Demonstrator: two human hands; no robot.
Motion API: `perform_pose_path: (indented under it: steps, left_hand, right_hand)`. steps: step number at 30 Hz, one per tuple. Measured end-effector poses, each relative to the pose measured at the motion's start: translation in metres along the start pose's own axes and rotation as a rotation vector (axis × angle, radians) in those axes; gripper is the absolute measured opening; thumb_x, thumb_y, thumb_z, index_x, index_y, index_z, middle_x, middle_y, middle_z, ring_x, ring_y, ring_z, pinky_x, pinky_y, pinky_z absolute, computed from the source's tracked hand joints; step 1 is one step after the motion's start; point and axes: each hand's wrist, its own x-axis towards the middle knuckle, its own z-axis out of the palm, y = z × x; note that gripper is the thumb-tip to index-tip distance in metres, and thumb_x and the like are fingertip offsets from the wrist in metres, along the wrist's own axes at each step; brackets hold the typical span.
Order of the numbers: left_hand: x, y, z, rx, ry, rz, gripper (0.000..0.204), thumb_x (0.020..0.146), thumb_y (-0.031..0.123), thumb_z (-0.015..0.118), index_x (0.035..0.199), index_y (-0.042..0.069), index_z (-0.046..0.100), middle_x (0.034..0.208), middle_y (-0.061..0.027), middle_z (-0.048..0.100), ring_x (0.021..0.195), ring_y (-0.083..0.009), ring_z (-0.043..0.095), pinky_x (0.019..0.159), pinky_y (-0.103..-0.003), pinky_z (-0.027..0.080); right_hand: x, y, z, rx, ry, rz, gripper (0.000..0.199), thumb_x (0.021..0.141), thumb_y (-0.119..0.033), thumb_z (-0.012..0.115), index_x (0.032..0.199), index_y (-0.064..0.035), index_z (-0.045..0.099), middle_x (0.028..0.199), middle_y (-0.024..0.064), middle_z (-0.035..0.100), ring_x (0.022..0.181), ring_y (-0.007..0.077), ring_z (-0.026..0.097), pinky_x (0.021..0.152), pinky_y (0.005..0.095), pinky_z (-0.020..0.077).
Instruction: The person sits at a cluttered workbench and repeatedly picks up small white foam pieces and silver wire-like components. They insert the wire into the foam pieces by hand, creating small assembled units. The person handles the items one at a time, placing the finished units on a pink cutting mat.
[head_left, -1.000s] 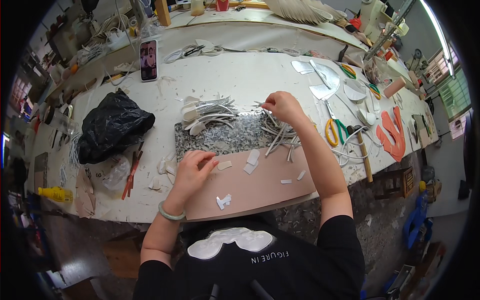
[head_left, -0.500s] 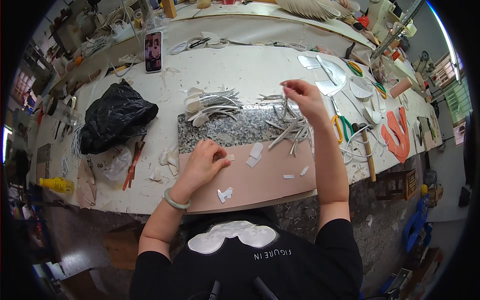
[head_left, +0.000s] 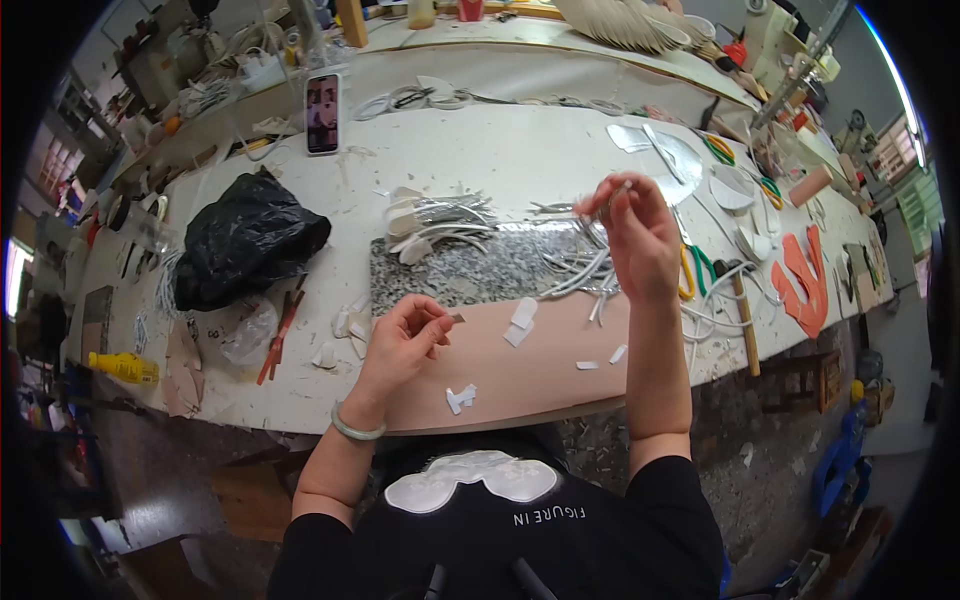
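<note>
left hand (head_left: 405, 340): fingers curled in, thumb and forefinger pinched on a small dark piece (head_left: 455, 318); hand low over the tan board (head_left: 540, 365), near its left end.
right hand (head_left: 635, 235): raised above the bench, fingertips pinched on a thin pale strip (head_left: 612, 192); other fingers loosely folded. Strip is small and blurred, probably one of the same white curved pieces below.
strip pile (head_left: 585, 275): loose white curved strips lying on the right part of the granite slab (head_left: 460, 280), directly below the right hand.
second stack (head_left: 435, 220): bundled white strips at the slab's far-left corner.
scraps: white offcuts (head_left: 520, 320) on the tan board, between the hands.
surroundings: black plastic bag (head_left: 245, 240) left of the slab; scissors (head_left: 695, 270) right of the strip pile; phone (head_left: 322, 100) far side of the bench.
</note>
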Motion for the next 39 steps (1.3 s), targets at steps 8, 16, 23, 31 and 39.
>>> perform_pose_path:
  steps: [8, 16, 23, 31, 39]
  left_hand:
    - [-0.028, 0.019, 0.019, -0.154, -0.013, 0.236, 0.014, 0.090, 0.002, 0.064, 0.104, -0.001, 0.065, 0.099, -0.0078, 0.067, 0.090, -0.0130, 0.064, 0.075, -0.024, 0.053]
    - [-0.039, 0.022, 0.004, -0.173, -0.110, -0.065, 0.021, 0.094, 0.011, 0.061, 0.109, -0.003, 0.065, 0.093, -0.0072, 0.069, 0.081, -0.0117, 0.066, 0.060, -0.022, 0.053]
    - [-0.044, 0.021, 0.011, 0.036, -0.055, 0.060, 0.018, 0.091, 0.007, 0.061, 0.101, -0.006, 0.068, 0.087, -0.0076, 0.069, 0.069, -0.0098, 0.064, 0.059, -0.021, 0.053]
    - [-0.047, 0.021, 0.018, 0.159, 0.071, 0.242, 0.013, 0.087, 0.003, 0.064, 0.095, -0.007, 0.069, 0.079, -0.0075, 0.069, 0.065, -0.0088, 0.064, 0.058, -0.021, 0.052]
    - [-0.042, 0.020, -0.007, -0.306, -0.069, -0.088, 0.013, 0.091, 0.007, 0.061, 0.093, -0.005, 0.068, 0.080, -0.0079, 0.068, 0.059, -0.0084, 0.060, 0.053, -0.023, 0.051]
  right_hand:
    - [-0.069, 0.046, 0.071, -0.484, -0.333, 0.396, 0.026, 0.084, -0.014, 0.073, 0.107, -0.0046, 0.066, 0.088, 0.0082, 0.069, 0.073, 0.0142, 0.066, 0.064, 0.0268, 0.0521]
    - [-0.073, 0.030, 0.078, -0.860, -0.489, 0.000, 0.027, 0.080, -0.004, 0.070, 0.107, -0.0075, 0.067, 0.092, 0.0090, 0.067, 0.078, 0.0251, 0.067, 0.065, 0.0331, 0.0546]
    - [-0.073, 0.021, 0.080, -1.125, -0.764, -0.123, 0.028, 0.078, -0.011, 0.068, 0.104, -0.0010, 0.064, 0.093, 0.0097, 0.060, 0.077, 0.0269, 0.064, 0.061, 0.0360, 0.0521]
    - [-0.084, 0.042, 0.075, -0.727, -0.458, 0.074, 0.022, 0.087, -0.015, 0.063, 0.100, 0.0024, 0.066, 0.086, 0.0107, 0.065, 0.065, 0.0160, 0.061, 0.055, 0.0309, 0.0484]
    - [-0.102, 0.017, 0.032, -0.419, -0.468, 0.444, 0.009, 0.089, -0.010, 0.065, 0.085, -0.0021, 0.067, 0.079, 0.0035, 0.062, 0.056, 0.0052, 0.046, 0.050, 0.0231, 0.0376]
